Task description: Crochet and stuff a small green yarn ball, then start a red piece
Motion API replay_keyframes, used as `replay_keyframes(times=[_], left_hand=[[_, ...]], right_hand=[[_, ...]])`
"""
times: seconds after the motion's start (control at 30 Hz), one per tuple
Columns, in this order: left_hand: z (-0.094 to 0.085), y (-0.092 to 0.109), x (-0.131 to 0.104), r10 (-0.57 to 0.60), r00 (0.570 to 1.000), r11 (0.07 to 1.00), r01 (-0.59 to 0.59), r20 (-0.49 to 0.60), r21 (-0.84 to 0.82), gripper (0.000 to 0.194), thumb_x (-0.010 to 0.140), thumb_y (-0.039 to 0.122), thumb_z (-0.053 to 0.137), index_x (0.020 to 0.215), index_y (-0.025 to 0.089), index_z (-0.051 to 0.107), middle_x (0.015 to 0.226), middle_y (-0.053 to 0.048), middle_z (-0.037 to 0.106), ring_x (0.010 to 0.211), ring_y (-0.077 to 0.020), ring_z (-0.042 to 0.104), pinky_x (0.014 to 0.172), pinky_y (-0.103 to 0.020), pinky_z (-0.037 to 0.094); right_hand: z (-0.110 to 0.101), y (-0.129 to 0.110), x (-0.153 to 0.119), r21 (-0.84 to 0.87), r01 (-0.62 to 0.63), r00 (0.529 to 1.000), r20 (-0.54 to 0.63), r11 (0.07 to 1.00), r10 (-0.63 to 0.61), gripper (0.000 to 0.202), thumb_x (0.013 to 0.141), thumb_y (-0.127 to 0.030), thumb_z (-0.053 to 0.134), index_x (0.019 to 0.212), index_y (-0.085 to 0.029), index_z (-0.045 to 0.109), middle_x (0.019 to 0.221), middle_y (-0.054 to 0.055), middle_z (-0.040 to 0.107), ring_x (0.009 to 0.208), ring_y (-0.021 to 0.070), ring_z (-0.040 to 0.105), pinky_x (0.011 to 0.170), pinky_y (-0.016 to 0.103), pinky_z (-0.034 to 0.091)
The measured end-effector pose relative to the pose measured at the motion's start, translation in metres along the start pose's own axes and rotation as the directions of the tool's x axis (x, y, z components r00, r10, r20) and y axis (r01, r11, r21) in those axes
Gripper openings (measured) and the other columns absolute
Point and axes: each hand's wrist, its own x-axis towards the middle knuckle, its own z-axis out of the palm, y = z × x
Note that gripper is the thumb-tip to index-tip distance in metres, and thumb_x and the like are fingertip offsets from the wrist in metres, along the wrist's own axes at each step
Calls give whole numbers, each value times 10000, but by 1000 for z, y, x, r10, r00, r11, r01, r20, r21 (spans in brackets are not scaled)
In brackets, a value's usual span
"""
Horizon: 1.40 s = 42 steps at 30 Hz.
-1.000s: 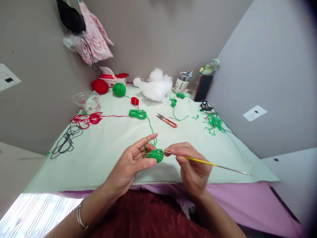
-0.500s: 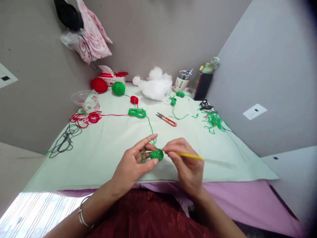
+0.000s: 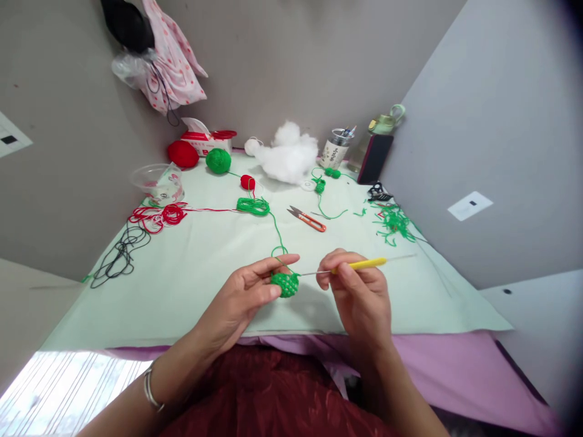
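Observation:
My left hand (image 3: 248, 291) pinches a small green crochet piece (image 3: 286, 285) between thumb and fingers, its index finger stretched out above it. Green yarn (image 3: 277, 229) runs from a wound green bundle (image 3: 253, 206) down to this hand. My right hand (image 3: 357, 288) grips a crochet hook (image 3: 364, 264) by its yellow handle. The hook's thin metal shaft points left, and its tip meets the upper right edge of the crochet piece. Whether the tip sits inside a stitch is too small to tell.
Orange thread snips (image 3: 307, 220) lie beyond my hands. White stuffing (image 3: 289, 155), a pen holder (image 3: 334, 150) and a phone (image 3: 375, 159) stand at the back. Green scraps (image 3: 392, 223) lie right; red yarn (image 3: 166, 216), black cord (image 3: 121, 255) and a plastic tub (image 3: 161, 185) are left.
My right hand has moved right, away from the left hand, so the hook's metal shaft now shows. My left hand has turned the crochet piece slightly, and its index finger points further right.

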Motion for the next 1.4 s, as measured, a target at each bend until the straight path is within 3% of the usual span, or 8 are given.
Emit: replay_keyframes(times=[0.07,0.2,0.27,0.5,0.77,1.07,1.27,1.4], left_hand=[[0,-2,0,36,999,997,-38,40,63,493,778,275,844,1265,271,766,990,-22,653,954,-158,581,903,-271,448],[1,-6,-1,76,995,982,-87,71,169,585,799,223,852,1355,320,696,1105,-24,695,1098,-185,626,1023,-318,458],[1,-7,-2,106,993,964,-116,54,240,605,815,214,841,1386,315,669,1143,-28,692,1148,-191,628,1078,-335,446],[0,-4,-3,282,956,811,-282,80,512,564,846,166,784,1382,300,673,1053,-17,657,1084,-175,628,1057,-326,473],[-2,2,-5,267,958,757,-276,105,592,525,846,164,773,1355,265,691,1032,-25,680,1033,-175,637,980,-321,496],[-4,7,-5,243,964,720,-252,105,647,479,867,186,736,1343,230,698,1024,-40,691,1002,-184,643,951,-336,487],[-5,6,-5,241,968,742,-228,67,631,476,854,201,751,1328,230,713,995,-44,694,970,-189,634,951,-346,484],[-3,8,-5,218,974,768,-206,55,607,484,841,194,762,1321,223,719,991,-44,689,967,-188,635,941,-338,488]], right_hand=[[2,1,-1,13,-29,998,61,999,28,178,988,-290,645,924,-236,802,794,26,678,680,144,606,607,284,495],[9,4,-7,-214,84,992,108,973,-62,164,989,-230,651,1004,-261,811,939,46,757,911,187,674,809,333,532],[10,5,-10,-247,111,991,97,963,-89,175,993,-214,645,1027,-268,808,961,42,773,924,186,676,823,334,526],[2,8,-6,7,-63,992,114,998,62,182,1027,-282,599,992,-256,776,906,23,737,795,154,632,739,313,507],[-8,-1,1,-43,-72,962,260,996,81,213,1054,-296,541,1009,-249,743,936,41,747,839,174,660,764,335,521],[-10,-17,6,-368,177,909,417,913,-8,220,1048,-173,512,1077,-235,722,975,51,745,929,185,692,837,354,540],[-5,-14,3,-468,429,841,520,772,-151,229,1018,-134,540,1166,-247,674,1018,66,768,948,211,698,817,386,566],[-4,-11,2,-454,431,840,517,780,-163,225,1020,-136,533,1157,-249,672,1004,60,773,934,206,707,812,385,578]])
